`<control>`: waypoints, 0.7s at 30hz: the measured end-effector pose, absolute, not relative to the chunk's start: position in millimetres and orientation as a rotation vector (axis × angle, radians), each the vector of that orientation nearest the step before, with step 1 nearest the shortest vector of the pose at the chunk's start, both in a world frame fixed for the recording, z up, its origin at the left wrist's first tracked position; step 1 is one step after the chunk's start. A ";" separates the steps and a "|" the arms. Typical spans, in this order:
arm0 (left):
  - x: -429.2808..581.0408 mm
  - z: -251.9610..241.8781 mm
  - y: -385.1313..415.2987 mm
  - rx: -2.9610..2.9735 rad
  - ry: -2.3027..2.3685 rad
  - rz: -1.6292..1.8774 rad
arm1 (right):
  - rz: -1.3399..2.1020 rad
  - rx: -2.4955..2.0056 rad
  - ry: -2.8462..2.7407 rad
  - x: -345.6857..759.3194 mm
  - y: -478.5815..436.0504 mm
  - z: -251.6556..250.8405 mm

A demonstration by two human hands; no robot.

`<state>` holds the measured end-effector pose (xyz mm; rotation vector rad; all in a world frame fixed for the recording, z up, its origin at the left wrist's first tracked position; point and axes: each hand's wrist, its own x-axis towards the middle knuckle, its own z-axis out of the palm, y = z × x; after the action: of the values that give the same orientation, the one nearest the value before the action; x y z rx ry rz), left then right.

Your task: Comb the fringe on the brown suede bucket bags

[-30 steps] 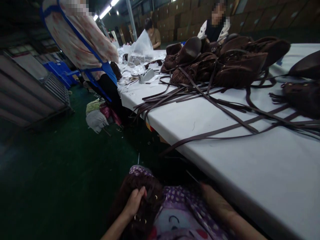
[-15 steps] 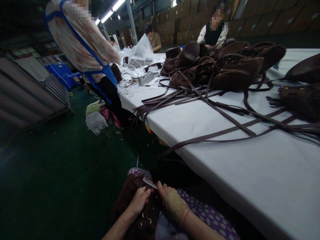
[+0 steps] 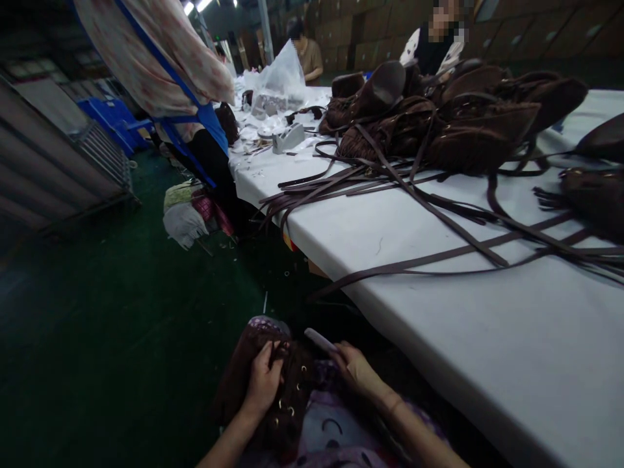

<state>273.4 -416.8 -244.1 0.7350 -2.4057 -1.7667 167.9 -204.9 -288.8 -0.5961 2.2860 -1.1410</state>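
A brown suede boot [image 3: 280, 396] with metal eyelets lies in my lap, below the table edge. My left hand [image 3: 263, 380] is closed on its upper part, fingers curled over the suede. My right hand [image 3: 353, 367] is closed on a small pale flat tool [image 3: 319, 339] whose tip points toward the boot's top. The two hands are a short way apart, the tool between them.
A white table [image 3: 487, 325] runs along my right, strewn with long brown laces [image 3: 414, 201] and a heap of brown boots [image 3: 439, 123]. A person in a blue apron [image 3: 170, 78] stands at its far left end; others sit beyond. Dark green floor lies to the left.
My right hand came from the table edge to the boot, now holding the pale tool. It has drawn slightly right since half a second ago. My left hand stays gripping the boot.
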 end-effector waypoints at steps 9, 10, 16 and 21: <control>290.2 -188.4 -432.6 0.407 -2.645 -0.430 | -1.616 -0.378 2.123 177.6 -245.4 -295.5; 298.6 -185.1 -437.8 0.481 -2.664 -0.338 | -1.624 -0.338 2.105 178.8 -244.9 -301.3; 358.0 -205.9 -454.8 1.576 -2.072 -1.266 | -1.644 -0.351 1.832 166.0 -253.5 -318.5; 379.0 -241.6 -430.5 1.773 -1.482 -1.731 | -1.527 -0.604 1.516 165.8 -278.4 -309.6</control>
<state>379.0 -430.5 -241.6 1.7732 -1.4818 -1.7310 165.8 -278.4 -309.6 -0.6040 1.5155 -1.5274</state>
